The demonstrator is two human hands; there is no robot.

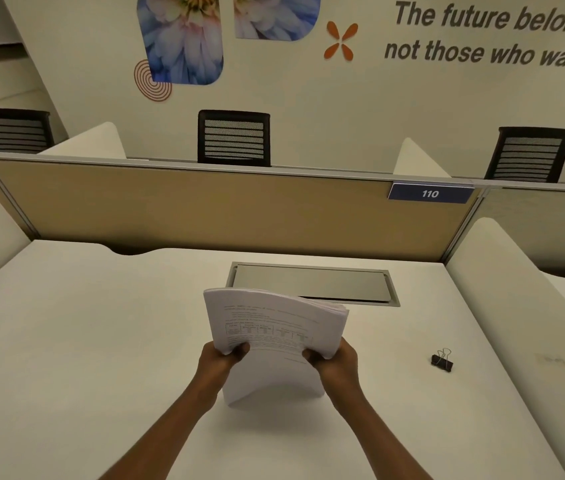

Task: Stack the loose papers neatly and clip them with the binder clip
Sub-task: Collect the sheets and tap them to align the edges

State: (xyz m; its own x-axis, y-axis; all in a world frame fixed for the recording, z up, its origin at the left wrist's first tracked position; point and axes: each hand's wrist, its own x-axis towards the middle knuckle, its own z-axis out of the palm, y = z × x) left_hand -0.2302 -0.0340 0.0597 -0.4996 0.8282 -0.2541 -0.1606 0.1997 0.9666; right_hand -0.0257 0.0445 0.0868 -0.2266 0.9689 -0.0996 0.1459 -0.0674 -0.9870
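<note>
Nearest the camera, the papers (274, 341) stand upright on their lower edge on the desk (83, 341), bowed, long axis running from the desk upward and tilting a little to the right. The left hand (220, 362) pinches the stack's left edge partway up, thumb on the printed face; the right hand (334, 362) grips the right edge the same way, both closed firmly on the sheets. The edges look nearly squared, so the stacking seems close to finished. The binder clip (442, 361) lies on the desk to the right of the papers, well apart from them and untouched; the right hand is the nearer one to reach it. Beyond the papers, a metal hatch (312, 284) sits flush in the desk.
</note>
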